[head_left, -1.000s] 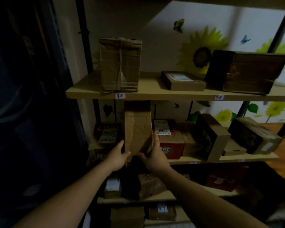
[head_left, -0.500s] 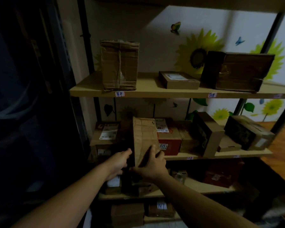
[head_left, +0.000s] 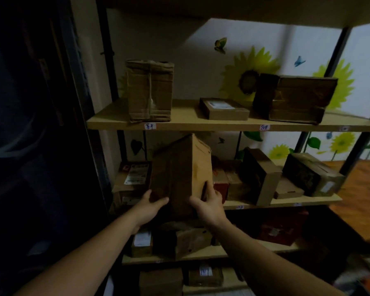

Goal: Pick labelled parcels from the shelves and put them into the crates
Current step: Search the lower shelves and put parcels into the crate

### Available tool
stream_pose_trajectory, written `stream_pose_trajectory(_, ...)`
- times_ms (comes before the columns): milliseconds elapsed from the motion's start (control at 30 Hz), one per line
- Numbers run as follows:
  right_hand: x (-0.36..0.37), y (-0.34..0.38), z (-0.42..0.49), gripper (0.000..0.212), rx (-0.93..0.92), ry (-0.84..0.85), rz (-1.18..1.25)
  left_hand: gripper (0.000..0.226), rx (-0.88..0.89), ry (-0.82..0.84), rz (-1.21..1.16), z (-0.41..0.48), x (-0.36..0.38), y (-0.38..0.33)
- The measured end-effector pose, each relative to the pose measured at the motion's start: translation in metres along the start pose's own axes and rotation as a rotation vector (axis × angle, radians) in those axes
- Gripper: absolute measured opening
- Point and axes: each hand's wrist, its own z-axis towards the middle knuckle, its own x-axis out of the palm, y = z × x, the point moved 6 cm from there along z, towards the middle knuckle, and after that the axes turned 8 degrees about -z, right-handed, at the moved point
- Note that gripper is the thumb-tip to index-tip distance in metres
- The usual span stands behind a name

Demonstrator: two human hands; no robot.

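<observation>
Parcel storeroom — tagged shelves (head_left: 201,126), cardboard parcels (head_left: 149,90)

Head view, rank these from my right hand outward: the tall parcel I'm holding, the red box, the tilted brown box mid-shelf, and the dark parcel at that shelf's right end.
1. Tall parcel, gripped by the right hand.
2. Red box, just behind that hand.
3. Tilted brown box, further right.
4. Dark parcel, farthest right.

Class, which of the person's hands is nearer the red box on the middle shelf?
Right. The right hand grips the tall parcel beside the red box; the left hand holds the parcel's far side.
</observation>
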Motion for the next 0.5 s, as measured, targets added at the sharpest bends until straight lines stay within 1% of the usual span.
stream_pose_trajectory(33,0.002,0.001,-0.003,0.109,-0.024,-0.007,-0.035,0.085,0.024,-0.01,0.029,-0.001,0.004,-0.005)
stream_pose_trajectory(100,0.008,0.006,-0.011,0.111,-0.098,-0.017,-0.119,0.089,0.055,0.012,-0.009,0.0,0.017,-0.013)
stream_pose_trajectory(167,0.016,0.015,-0.018,0.106,-0.198,-0.033,-0.189,0.081,0.078,0.014,-0.093,-0.003,0.025,-0.024)
stream_pose_trajectory(233,0.018,0.023,-0.02,0.094,-0.258,-0.044,-0.191,0.066,0.114,-0.029,-0.115,-0.002,0.021,-0.03)
stream_pose_trajectory(267,0.017,0.026,-0.021,0.087,-0.251,-0.035,-0.147,0.057,0.124,-0.047,-0.124,-0.002,0.016,-0.029)
stream_pose_trajectory(333,0.015,0.029,-0.019,0.063,-0.222,-0.001,-0.041,0.047,0.147,-0.083,-0.155,-0.001,0.006,-0.027)
stream_pose_trajectory(400,0.018,0.029,-0.017,0.044,-0.209,0.017,-0.043,0.039,0.164,-0.143,-0.185,-0.003,-0.003,-0.025)
stream_pose_trajectory(500,0.028,0.028,-0.015,0.034,-0.185,0.063,0.02,0.035,0.181,-0.234,-0.176,-0.007,-0.013,-0.022)
